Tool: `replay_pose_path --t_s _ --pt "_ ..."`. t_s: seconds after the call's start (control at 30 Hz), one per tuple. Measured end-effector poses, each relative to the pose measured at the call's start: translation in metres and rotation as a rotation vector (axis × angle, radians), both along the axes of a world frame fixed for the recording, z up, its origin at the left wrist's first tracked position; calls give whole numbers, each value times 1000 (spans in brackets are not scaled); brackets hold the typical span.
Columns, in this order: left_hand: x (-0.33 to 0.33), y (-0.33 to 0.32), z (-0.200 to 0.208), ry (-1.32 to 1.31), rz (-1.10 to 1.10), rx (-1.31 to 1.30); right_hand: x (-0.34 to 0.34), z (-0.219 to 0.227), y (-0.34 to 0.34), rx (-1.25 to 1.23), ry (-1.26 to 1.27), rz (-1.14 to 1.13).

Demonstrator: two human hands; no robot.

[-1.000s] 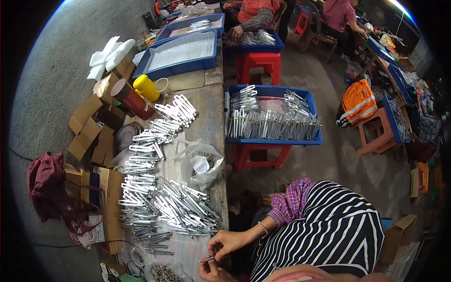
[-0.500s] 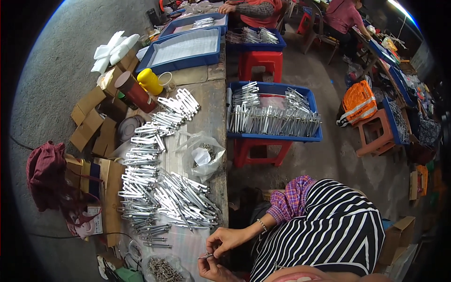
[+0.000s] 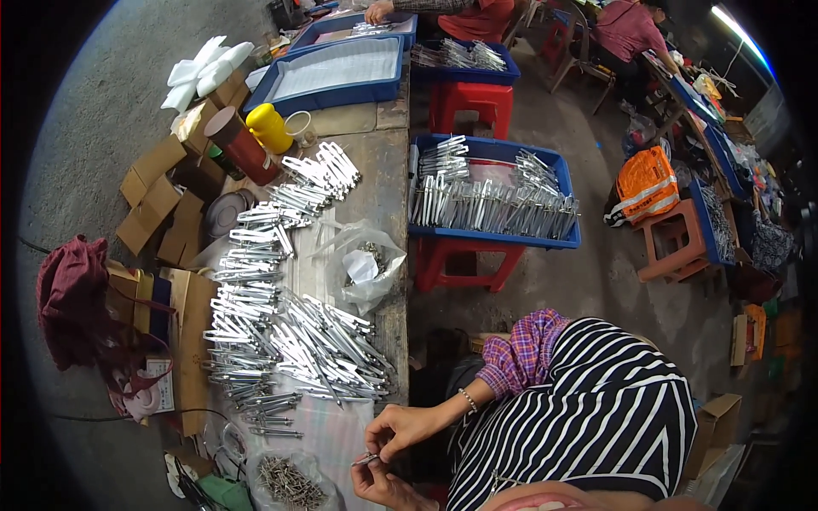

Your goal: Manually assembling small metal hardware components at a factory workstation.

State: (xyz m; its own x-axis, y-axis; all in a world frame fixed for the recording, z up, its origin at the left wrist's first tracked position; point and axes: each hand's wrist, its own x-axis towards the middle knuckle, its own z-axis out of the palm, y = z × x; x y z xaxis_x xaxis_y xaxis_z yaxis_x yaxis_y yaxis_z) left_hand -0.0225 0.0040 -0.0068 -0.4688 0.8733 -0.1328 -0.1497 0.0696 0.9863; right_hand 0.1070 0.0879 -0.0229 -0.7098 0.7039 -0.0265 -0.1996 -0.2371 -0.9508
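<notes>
My right hand [image 3: 407,430], with a beaded bracelet on its wrist, reaches in over the table's near edge. Its thumb and fingers pinch together over a small metal piece [image 3: 366,459]. Just below, my left hand [image 3: 383,490] is closed on the same piece from the other side; its shape is too small to make out. Beyond my hands lies a loose pile of long silver metal pieces [image 3: 328,349], some with slotted ends. A clear plastic bag of small screw-like metal parts [image 3: 290,481] lies open to the left of my hands.
Neat rows of silver pieces [image 3: 243,315] run up the table. A clear bag [image 3: 366,268] stands beside them. Blue trays [image 3: 494,237] rest on red stools [image 3: 469,264] to the right. Cardboard boxes [image 3: 158,200], a yellow bottle [image 3: 270,128] and a maroon cloth [image 3: 68,289] line the left side.
The whole view has shifted slightly, so things sit a little higher and further left. My hands stay together on the small piece. A co-worker's hand at the far tray has moved left.
</notes>
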Motion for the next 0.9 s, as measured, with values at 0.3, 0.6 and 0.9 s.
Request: replay_pose_path --t_s 0.3,0.6,0.9 --pt "1 8 11 242 64 -236 5 12 14 179 -144 -45" --pt "-36 -2 0 -147 -281 43 -2 21 8 244 -125 54" --pt "-34 5 -5 -259 -335 34 0 19 9 373 -127 36"
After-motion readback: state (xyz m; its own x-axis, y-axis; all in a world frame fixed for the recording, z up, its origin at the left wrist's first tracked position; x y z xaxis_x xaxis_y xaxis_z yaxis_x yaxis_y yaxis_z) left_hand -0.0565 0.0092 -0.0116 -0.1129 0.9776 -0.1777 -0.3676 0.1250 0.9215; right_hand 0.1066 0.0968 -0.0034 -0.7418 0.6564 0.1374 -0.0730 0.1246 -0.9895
